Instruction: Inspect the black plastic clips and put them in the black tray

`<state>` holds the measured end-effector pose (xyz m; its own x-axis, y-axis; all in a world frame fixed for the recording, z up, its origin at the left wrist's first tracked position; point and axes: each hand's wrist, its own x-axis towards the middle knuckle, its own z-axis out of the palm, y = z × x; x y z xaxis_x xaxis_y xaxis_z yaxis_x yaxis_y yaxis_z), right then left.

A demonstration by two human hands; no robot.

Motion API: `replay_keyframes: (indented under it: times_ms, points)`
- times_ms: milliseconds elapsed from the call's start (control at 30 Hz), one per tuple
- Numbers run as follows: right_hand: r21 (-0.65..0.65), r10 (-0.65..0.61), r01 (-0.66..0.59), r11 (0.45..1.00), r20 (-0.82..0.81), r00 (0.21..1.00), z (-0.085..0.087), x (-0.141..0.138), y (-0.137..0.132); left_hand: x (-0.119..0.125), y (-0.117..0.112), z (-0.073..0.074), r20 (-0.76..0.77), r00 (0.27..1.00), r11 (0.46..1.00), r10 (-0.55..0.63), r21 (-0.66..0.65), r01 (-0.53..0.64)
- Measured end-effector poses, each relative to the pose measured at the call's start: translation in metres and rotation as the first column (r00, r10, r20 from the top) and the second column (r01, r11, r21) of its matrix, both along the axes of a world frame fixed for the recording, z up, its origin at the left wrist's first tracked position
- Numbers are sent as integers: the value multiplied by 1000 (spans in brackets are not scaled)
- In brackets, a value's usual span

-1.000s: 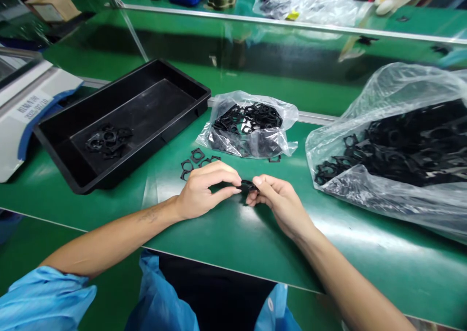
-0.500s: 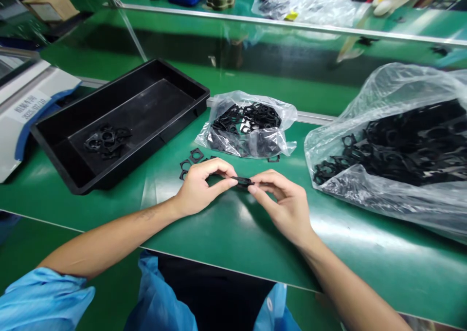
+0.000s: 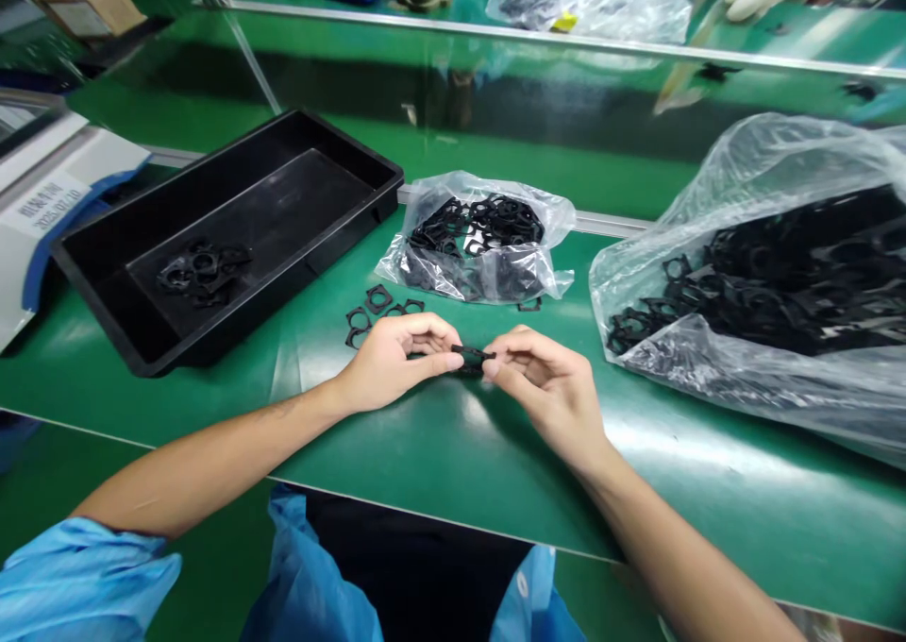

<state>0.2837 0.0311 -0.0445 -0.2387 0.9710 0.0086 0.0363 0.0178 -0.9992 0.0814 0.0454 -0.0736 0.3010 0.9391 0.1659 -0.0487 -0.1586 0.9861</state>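
Observation:
Between my two hands is a small black plastic frame part (image 3: 473, 355), seen nearly edge-on just above the green table. My left hand (image 3: 396, 359) pinches its left end between thumb and fingers. The right end is pinched by my right hand (image 3: 545, 378). Just behind my left hand lie several loose black square frames with round holes (image 3: 378, 298). Farther back, a small clear bag (image 3: 488, 285) holds many black frames of a similar kind. A single frame (image 3: 529, 304) rests by that bag's front right edge.
A black tray (image 3: 340, 236) at the left has a small pile of black parts in it. At the right a large clear bag (image 3: 714, 378) bulges with black parts. A metal rail and clear panel run behind. A white and blue machine (image 3: 63, 198) stands far left.
The black frame part has tilted to a more edge-on angle between my fingers. Both hands stay in nearly the same place, and the view has shifted slightly.

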Motion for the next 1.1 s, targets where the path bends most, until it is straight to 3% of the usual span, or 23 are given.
replay_keyframes:
  times_ms: [467,667,867,1100]
  points:
    - [52,2,-8,999,118,993,-3,-5,-3,-1,5,-4,33,999,983,22,-184,-16]
    - [-70,38,-38,997,-11,999,-1,-4,1,0,4,5,159,987,928,-15,-367,73]
    - [-111,10,-15,994,-40,999,5,-6,0,1,3,10,282,959,884,-11,-446,141]
    - [-200,38,-51,979,-66,997,2,-4,-1,-4,5,12,264,959,817,-107,-526,236]
